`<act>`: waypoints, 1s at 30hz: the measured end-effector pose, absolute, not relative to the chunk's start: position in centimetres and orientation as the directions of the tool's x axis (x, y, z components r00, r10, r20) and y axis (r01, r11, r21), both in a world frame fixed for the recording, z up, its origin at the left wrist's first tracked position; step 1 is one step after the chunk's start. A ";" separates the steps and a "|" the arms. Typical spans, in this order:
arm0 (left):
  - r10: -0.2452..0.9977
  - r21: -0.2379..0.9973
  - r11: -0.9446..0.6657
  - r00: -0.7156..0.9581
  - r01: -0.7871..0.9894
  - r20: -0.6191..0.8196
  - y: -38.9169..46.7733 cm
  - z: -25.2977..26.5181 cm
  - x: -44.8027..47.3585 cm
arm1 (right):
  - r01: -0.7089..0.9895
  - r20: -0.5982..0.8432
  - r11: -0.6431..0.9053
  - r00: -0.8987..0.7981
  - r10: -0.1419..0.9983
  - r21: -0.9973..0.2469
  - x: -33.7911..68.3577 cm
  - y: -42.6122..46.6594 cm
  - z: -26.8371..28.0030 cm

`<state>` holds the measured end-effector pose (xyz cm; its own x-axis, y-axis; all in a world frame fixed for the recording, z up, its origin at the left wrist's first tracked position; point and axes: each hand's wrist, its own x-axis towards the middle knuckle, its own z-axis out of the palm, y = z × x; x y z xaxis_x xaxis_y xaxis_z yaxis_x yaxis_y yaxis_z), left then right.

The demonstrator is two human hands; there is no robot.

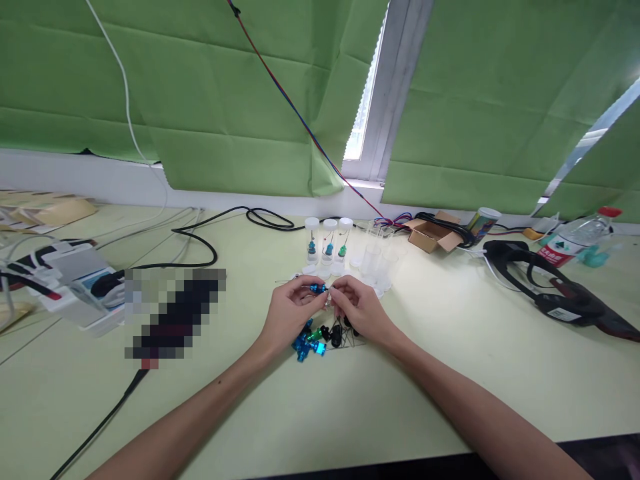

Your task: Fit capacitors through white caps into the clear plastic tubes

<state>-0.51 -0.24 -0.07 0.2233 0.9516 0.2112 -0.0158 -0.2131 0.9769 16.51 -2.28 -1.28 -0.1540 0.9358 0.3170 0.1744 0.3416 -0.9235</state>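
My left hand (287, 313) is closed in a pinch on a small blue metal fitting (317, 289). A thin wire-like rod sticks out from it to the left. My right hand (364, 312) is pinched at the fitting's right end; what its fingertips hold is too small to make out. Below both hands lies a pile of blue metal fittings (302, 348), a green fitting (316, 335) and black knob-like pieces (337, 336), with thin rods among them. Behind the hands stand three white-lidded transparent vials (329, 250), holding blue and green pieces.
Unlidded transparent vials (373, 259) stand right of the lidded ones. Farther right are a small cardboard box (433, 233), a can (484, 223), a black headset-like device (543, 293) and a plastic bottle (575, 240). At left, a white power strip (87, 280) and black cables (213, 250) lie.
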 end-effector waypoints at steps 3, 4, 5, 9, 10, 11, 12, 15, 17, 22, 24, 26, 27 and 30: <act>0.947 0.976 -0.219 0.238 -0.012 0.215 -0.2 -0.1 -0.5 | 0.182 0.309 0.337 -0.164 0.937 -0.924 16.6 -2.3 -1.3; 0.946 0.976 -0.219 0.243 -0.010 0.215 -0.3 -0.1 -0.5 | 0.190 0.305 0.333 -0.165 0.938 -0.924 16.6 -2.3 -1.3; 0.944 0.976 -0.220 0.249 -0.008 0.215 -0.3 -0.1 -0.5 | 0.200 0.302 0.331 -0.164 0.939 -0.922 16.6 -2.3 -1.3; 0.941 0.975 -0.220 0.262 -0.004 0.214 -0.3 -0.1 -0.6 | 0.263 0.312 0.341 -0.148 0.939 -0.902 16.6 -2.3 -1.1; 0.941 0.975 -0.220 0.263 -0.002 0.213 -0.4 -0.1 -0.6 | 0.283 0.318 0.348 -0.147 0.937 -0.894 16.6 -2.3 -1.1; 0.942 0.976 -0.220 0.262 0.001 0.212 -0.4 -0.1 -0.6 | 0.304 0.325 0.356 -0.148 0.934 -0.884 16.6 -2.3 -1.0; 0.942 0.976 -0.220 0.262 0.003 0.211 -0.4 -0.1 -0.5 | 0.321 0.332 0.362 -0.148 0.932 -0.875 16.6 -2.3 -1.0; 0.942 0.976 -0.216 0.264 -0.005 0.210 -0.4 0.0 -0.5 | 0.340 0.338 0.368 -0.145 0.930 -0.865 16.6 -2.3 -1.1; 0.941 0.977 -0.209 0.264 -0.031 0.209 -0.4 0.1 -0.4 | 0.332 0.334 0.363 -0.142 0.932 -0.870 16.6 -2.2 -1.2; 0.962 0.987 -0.137 0.226 -0.083 0.152 -0.5 0.4 -0.4 | 0.286 0.329 0.357 -0.141 0.934 -0.889 16.6 -2.1 -1.4; 0.971 0.990 -0.098 0.209 -0.102 0.118 -0.5 0.6 -0.3 | 0.268 0.339 0.366 -0.142 0.930 -0.891 16.6 -2.2 -1.3; 0.973 0.987 -0.079 0.207 -0.139 0.107 -0.5 0.7 -0.3 | 0.274 0.361 0.387 -0.143 0.922 -0.880 16.6 -2.3 -1.2; 0.972 0.983 -0.072 0.211 -0.167 0.106 -0.5 0.7 -0.3 | 0.282 0.374 0.400 -0.144 0.916 -0.872 16.5 -2.3 -1.2; 0.970 0.962 -0.036 0.221 -0.270 0.098 -0.5 0.8 -0.1 | 0.304 0.408 0.435 -0.150 0.901 -0.848 16.4 -2.4 -1.0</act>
